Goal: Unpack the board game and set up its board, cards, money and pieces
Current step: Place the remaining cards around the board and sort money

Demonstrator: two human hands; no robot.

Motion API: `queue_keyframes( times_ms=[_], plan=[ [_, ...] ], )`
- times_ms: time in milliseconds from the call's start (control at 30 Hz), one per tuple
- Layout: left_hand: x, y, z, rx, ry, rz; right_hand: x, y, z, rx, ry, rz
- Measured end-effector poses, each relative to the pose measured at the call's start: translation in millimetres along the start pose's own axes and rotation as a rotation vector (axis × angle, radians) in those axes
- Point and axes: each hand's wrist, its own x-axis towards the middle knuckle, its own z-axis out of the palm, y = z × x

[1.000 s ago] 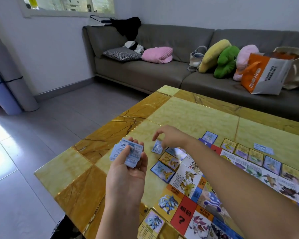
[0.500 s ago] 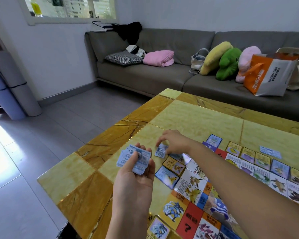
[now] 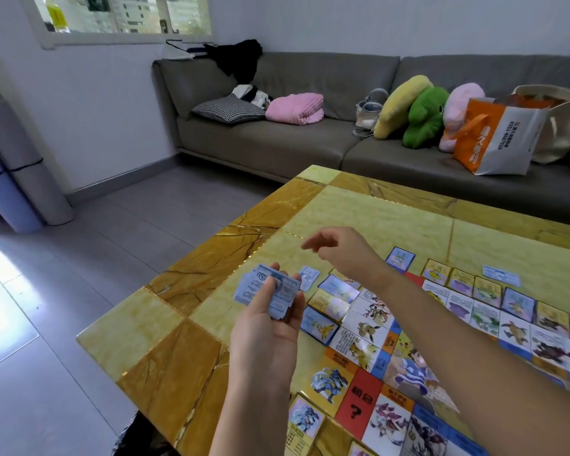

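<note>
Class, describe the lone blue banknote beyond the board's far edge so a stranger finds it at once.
Start at the yellow marble table and its game board. Past the row of picture cards on the board's far side lies one pale blue banknote, flat on bare tabletop. Longer and plainer than the cards, it lies alone.

Left grip (image 3: 266, 330) raised, thumb pinching bills (image 3: 278, 299), right grip (image 3: 341, 250) loosely open, forearm extended

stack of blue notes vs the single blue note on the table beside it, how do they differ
The stack of blue notes is many bills, fanned, gripped in the left hand above the table; the single blue note is one bill, flat on the table, untouched. Both are pale blue play money.
</note>
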Motion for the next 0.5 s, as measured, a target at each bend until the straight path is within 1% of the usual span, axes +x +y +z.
queue_keyframes(
  times_ms=[100,200,300,367,500],
  plan=[
    [-1.3,-2.7,-1.1,0.094,-0.013,-0.028,-33.2,-10.0,-5.1,0.273,-0.004,-0.006],
    [-6.3,-10.6,1.1,0.149,0.009,-0.055,-68.4,-16.8,-7.7,0.427,-0.014,0.004],
    [-16.7,-24.2,2.8,0.240,-0.022,-0.082,-97.7,-18.1,-5.1,0.439,0.017,0.018],
    [-24.4,-34.2,1.7,0.280,-0.050,-0.137,-116.2,-14.7,-3.6,0.395,0.073,0.042],
    [-32.9,-47.0,-0.5,0.312,-0.111,-0.264,-150.7,-7.7,-5.1,0.415,0.205,0.096]
  ],
)
